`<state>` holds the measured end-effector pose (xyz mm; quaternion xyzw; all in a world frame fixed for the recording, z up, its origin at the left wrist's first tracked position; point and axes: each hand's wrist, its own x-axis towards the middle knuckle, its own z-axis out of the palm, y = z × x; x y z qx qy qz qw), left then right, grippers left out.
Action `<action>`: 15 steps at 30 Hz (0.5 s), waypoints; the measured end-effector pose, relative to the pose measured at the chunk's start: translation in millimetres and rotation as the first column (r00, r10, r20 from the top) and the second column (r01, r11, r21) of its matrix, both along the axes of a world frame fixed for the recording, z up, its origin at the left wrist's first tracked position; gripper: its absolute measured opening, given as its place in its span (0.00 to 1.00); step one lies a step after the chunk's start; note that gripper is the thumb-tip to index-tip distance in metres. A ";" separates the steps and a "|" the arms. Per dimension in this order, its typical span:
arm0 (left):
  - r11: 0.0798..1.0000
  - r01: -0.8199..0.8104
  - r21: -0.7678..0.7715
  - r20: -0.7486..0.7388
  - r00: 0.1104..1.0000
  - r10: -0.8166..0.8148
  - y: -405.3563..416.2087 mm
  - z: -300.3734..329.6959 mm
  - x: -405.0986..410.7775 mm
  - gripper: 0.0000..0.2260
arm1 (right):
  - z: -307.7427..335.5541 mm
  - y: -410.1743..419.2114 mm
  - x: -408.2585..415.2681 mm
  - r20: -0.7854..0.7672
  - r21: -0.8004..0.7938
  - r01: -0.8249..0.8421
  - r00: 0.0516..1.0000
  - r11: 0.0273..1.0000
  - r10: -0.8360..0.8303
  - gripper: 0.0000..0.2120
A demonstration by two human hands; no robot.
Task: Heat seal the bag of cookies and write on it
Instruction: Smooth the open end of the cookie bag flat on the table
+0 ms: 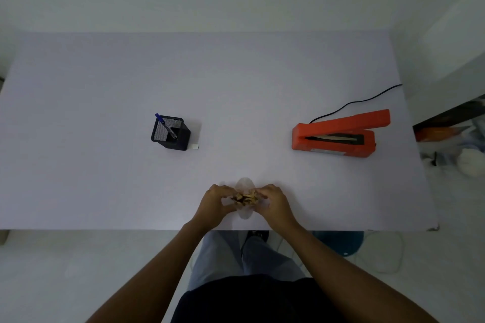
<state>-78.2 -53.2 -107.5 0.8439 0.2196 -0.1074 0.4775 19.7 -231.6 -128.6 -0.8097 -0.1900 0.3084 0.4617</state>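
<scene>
A clear plastic bag of cookies sits near the table's front edge, its mouth gaping open upward. My left hand grips its left side and my right hand grips its right side. An orange heat sealer stands at the right of the table with its arm raised and a black cord running back. At the left, a black mesh pen holder contains a blue-capped marker.
The white table spans the view; its front edge is just below my hands. A small white block lies beside the pen holder. Clutter and a blue stool are on the floor to the right.
</scene>
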 end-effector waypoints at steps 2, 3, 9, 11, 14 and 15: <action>1.000 -0.017 -0.023 -0.022 1.000 0.017 -2.0 1.5 2.5 0.07 | -3.4 3.0 0.8 -0.015 -0.030 -0.026 1.000 0.999 0.026 0.12; 0.999 -0.032 -0.025 -0.040 0.999 0.031 -3.2 -0.6 3.0 0.09 | -4.6 4.1 1.5 -0.050 -0.064 -0.038 0.998 0.997 0.035 0.13; 0.999 -0.026 -0.032 -0.093 0.995 0.023 -6.4 -2.1 5.6 0.12 | -4.8 2.4 0.2 -0.182 -0.064 -0.020 0.983 0.998 0.008 0.18; 0.998 -0.045 -0.037 -0.100 0.994 0.042 -6.0 -2.8 6.7 0.11 | -3.1 0.2 0.4 -0.191 -0.025 0.000 0.982 1.000 -0.005 0.21; 0.998 -0.051 -0.033 -0.074 0.996 0.049 -6.0 -4.4 5.7 0.10 | 1.6 -0.4 1.9 -0.194 0.011 0.020 0.981 1.000 -0.017 0.21; 0.998 -0.055 -0.040 -0.072 0.996 0.052 -5.8 -6.1 5.3 0.10 | 2.9 -0.4 2.6 -0.189 0.020 0.027 0.982 0.999 -0.023 0.19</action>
